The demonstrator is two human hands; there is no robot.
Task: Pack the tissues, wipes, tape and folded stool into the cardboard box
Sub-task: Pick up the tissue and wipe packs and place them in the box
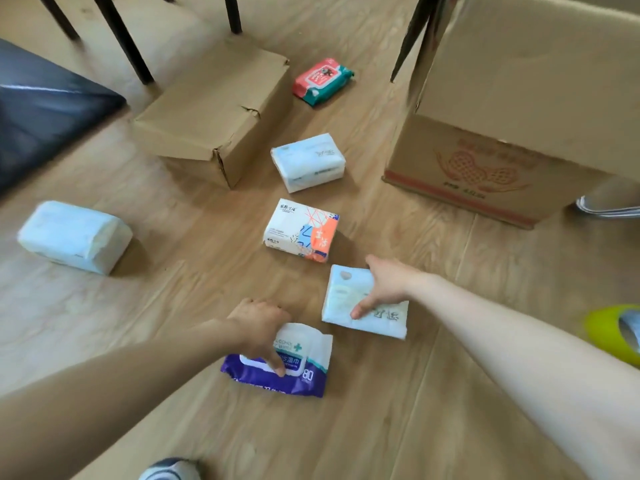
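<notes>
Tissues and wipes lie scattered on the wood-plank floor point(398, 427) in front of you. Your left hand point(258, 329) clasps the purple wipes pack point(304, 372), thumb pressed on its lid. Your right hand point(384, 285) grasps a pale blue tissue pack point(337, 296). The big cardboard box point(512, 133) stands at upper right. A smaller closed carton point(214, 116) sits near dark chair legs point(121, 32), a red wipes pack point(322, 81) beside it.
</notes>
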